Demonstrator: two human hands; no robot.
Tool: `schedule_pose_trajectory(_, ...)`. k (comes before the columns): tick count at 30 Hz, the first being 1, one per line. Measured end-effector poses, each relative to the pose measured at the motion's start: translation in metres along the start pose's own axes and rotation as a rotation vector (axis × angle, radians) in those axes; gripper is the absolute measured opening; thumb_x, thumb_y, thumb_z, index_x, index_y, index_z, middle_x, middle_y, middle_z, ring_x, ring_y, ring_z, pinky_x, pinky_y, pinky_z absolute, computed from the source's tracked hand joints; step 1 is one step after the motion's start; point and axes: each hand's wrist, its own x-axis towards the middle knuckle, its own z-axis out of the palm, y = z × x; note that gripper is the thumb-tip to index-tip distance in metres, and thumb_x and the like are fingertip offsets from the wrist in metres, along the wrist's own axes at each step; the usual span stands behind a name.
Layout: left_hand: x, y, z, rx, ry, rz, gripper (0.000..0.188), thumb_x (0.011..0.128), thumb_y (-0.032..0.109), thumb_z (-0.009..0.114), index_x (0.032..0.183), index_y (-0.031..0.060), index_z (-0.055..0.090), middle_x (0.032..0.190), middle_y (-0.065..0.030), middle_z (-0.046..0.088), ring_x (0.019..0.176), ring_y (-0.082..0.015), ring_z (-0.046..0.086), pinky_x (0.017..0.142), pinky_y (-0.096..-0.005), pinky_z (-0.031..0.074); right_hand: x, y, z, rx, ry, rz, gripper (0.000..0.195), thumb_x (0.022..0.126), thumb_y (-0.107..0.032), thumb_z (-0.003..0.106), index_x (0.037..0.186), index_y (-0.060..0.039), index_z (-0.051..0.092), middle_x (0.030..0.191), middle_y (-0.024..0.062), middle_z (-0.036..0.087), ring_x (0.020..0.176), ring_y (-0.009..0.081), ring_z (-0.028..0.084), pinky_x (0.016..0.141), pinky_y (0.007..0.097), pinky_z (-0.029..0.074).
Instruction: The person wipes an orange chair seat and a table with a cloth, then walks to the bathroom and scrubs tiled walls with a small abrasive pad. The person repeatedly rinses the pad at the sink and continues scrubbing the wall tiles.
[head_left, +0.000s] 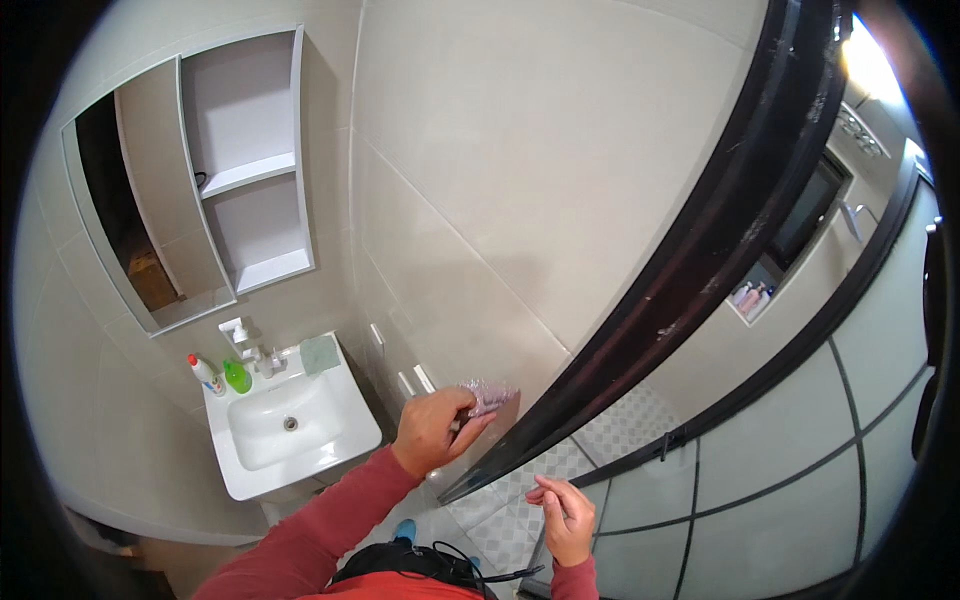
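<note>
My left hand (436, 427) grips a crumpled wad of clear, pinkish plastic film (489, 397) between thumb and fingers. The wad is in front of the beige tiled wall (480, 195), close to the lower part of the dark door frame (637, 352); whether it touches the wall I cannot tell. Lower down, my right hand (566, 519) hovers over the patterned floor, near the foot of the frame. Its fingers are half curled, with the thumb apart, and nothing shows in it.
At left a white washbasin (341, 420) carries a red-capped bottle (206, 375), a green bottle (237, 376), a faucet (264, 363) and a folded cloth (319, 355). Above hangs a mirror cabinet (247, 176). A frosted glass door (780, 480) stands at right. A black cable (514, 576) hangs at my waist.
</note>
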Motion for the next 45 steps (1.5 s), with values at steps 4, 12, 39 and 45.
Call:
schedule_pose_trajectory(4,0.032,-0.007,0.025,0.035,0.114,0.154,0.027,0.079,0.014,0.081,0.093,0.0028,0.062,0.082,-0.0133,0.065,0.064,-0.0281,0.063,0.057,-0.0341,0.051,-0.017,0.01,-0.015,-0.104,-0.104,-0.009,0.019,0.096,-0.003,0.058,0.107,0.0016,0.072,0.086,0.0123,0.074,0.077,0.0202,0.073,0.07,0.0298,0.056)
schedule_pose_trajectory(12,0.051,-0.008,0.039,0.04,0.163,0.219,0.019,0.08,0.013,0.076,0.091,0.0048,0.064,0.085,-0.0136,0.065,0.073,-0.0333,0.063,0.066,-0.0398,0.051,-0.056,0.072,-0.078,-0.339,0.131,0.066,0.02,0.098,-0.008,0.056,0.105,0.0032,0.072,0.077,0.0095,0.073,0.066,0.0158,0.069,0.065,0.0285,0.055)
schedule_pose_trajectory(39,0.236,0.073,-0.022,0.19,0.344,0.631,0.015,0.082,0.014,0.073,0.086,0.0051,0.062,0.074,-0.0102,0.058,0.062,-0.0285,0.057,0.057,-0.0372,0.046,-0.338,0.434,-0.056,-0.675,0.021,0.656,0.037,0.097,-0.036,0.055,0.101,-0.0023,0.068,0.09,0.0284,0.067,0.086,0.0482,0.064,0.074,0.0549,0.051)
schedule_pose_trajectory(45,0.295,0.111,-0.046,0.188,0.427,0.732,0.015,0.091,0.018,0.068,0.087,0.0046,0.062,0.073,-0.01,0.061,0.062,-0.0276,0.06,0.057,-0.0363,0.048,-0.351,0.454,-0.055,-0.686,0.035,0.649,0.039,0.097,-0.038,0.053,0.101,-0.002,0.068,0.088,0.0279,0.068,0.084,0.0471,0.065,0.073,0.0544,0.051)
